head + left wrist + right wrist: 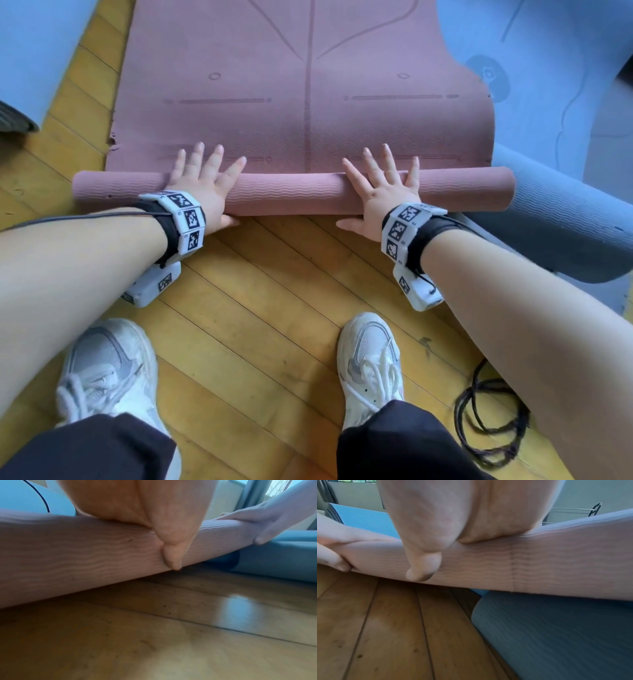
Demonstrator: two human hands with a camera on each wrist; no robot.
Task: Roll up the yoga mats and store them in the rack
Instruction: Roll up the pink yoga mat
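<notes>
A pink yoga mat (308,85) lies spread on the wood floor, and its near end is wound into a roll (291,195) running left to right. My left hand (209,181) lies on the left half of the roll, fingers straight and spread over the top, thumb on the near side. My right hand (383,186) lies the same way on the right half. The left wrist view shows the left thumb (171,555) pressed against the roll (77,555). The right wrist view shows the right thumb (423,568) against the roll (539,561).
A blue mat (548,68) lies to the right, and its curled grey-blue end (565,233) touches the pink roll's right end. Another blue mat (34,51) lies at the far left. A black cable (486,428) is coiled by my right foot. A wire rack (594,511) stands by the wall.
</notes>
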